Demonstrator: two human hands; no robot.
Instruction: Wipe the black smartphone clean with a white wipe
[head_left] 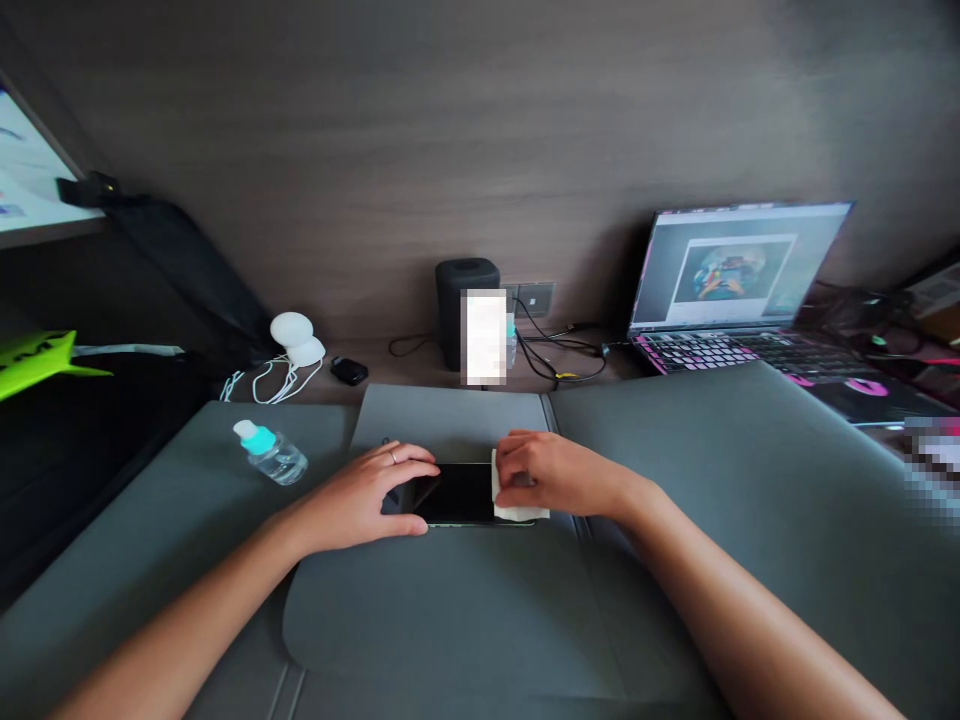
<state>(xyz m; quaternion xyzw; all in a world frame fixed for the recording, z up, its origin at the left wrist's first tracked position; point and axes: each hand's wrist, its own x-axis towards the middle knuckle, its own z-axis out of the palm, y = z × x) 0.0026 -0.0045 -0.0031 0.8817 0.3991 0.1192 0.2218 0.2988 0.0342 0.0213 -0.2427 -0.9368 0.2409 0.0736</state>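
Observation:
A smartphone point(461, 495) with a dark screen lies sideways on the grey padded surface point(450, 610). Its left end sits between the thumb and fingers of my left hand point(375, 490), which grips it by the long edges. A ring shows on one finger of that hand. My right hand point(536, 472) is closed on a white cloth or tissue point(521, 512), pressed against the right end of the screen. The part of the cloth under the fingers is hidden. To the left of my left hand lies a clear spray bottle point(277, 457) with a turquoise collar, tilted on its side.
At the back stand a black cylindrical speaker point(450, 310) and a blurred-out white item point(486, 340), with black cables point(559, 365) beside them. An open laptop point(731, 270) is at the right. White corded devices point(296, 338) and a small black object point(349, 371) lie back left.

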